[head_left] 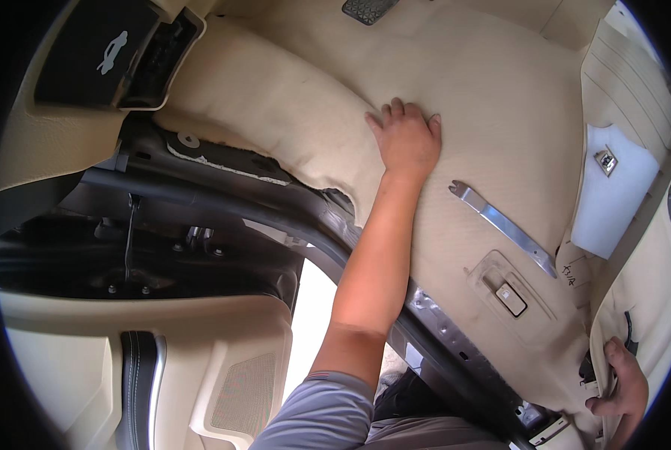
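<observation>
My left hand (410, 142) lies palm down on the beige car floor carpet (500, 97), fingers spread and holding nothing. The forearm crosses the door sill. At the lower right, my right hand (625, 386) is closed around the edge of a beige trim piece (609, 307); part of its grip is hidden. Between the hands, a silver flat pry tool (504, 226) with a forked end rests on the carpet. Below it, a small beige lever (511, 298) sits in a recessed plate. The carpet's edge near the sill is lifted, showing bare metal and dark padding.
A black rubber pedal (371, 9) is at the top. On the right, a pale foam pad (617, 195) carries a metal clip. The open door (163, 315) fills the lower left, and a black rubber seal (200, 196) runs along the sill. Dashboard trim (88, 75) juts in at upper left.
</observation>
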Demonstrator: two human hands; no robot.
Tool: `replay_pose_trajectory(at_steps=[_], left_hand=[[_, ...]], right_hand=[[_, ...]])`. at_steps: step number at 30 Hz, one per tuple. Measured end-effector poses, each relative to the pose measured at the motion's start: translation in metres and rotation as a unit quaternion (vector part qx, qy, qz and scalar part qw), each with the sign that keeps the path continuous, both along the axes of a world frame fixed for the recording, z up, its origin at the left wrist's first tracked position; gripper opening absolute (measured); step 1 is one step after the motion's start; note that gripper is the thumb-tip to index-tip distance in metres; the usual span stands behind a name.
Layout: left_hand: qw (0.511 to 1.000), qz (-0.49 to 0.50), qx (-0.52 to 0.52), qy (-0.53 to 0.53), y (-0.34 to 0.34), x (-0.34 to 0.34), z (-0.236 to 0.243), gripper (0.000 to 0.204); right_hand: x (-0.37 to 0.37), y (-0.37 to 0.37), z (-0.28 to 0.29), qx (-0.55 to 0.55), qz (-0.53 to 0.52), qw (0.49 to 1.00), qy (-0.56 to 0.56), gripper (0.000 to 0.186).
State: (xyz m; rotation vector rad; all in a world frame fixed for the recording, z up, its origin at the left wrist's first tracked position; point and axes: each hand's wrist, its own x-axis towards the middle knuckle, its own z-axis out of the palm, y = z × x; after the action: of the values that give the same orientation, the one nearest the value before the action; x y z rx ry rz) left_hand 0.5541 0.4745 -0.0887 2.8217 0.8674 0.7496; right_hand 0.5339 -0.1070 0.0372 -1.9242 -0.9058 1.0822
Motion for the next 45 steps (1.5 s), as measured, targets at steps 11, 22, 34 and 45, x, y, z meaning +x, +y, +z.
replay_pose_trajectory(at_steps=[11,22,34,45], left_hand=[[0.987,-0.003,-0.063,0.149,-0.015,-0.011,0.006,0.059],[0.985,0.000,0.110,0.132,-0.026,-0.002,-0.023,0.061],[0.979,0.040,-0.028,0.198,-0.037,0.010,0.005,0.061],[0.983,0.049,0.011,0.178,-0.041,0.008,0.007,0.056]], right_hand=[[0.031,0.142,0.124,-0.258,0.147,0.928,-0.226,0.034],[0.012,0.613,0.015,0.334,0.110,0.912,-0.211,0.046],[-0.019,0.687,0.004,0.430,0.114,0.832,-0.330,0.032],[-0.023,0.694,0.015,0.412,0.042,0.899,-0.140,0.038]])
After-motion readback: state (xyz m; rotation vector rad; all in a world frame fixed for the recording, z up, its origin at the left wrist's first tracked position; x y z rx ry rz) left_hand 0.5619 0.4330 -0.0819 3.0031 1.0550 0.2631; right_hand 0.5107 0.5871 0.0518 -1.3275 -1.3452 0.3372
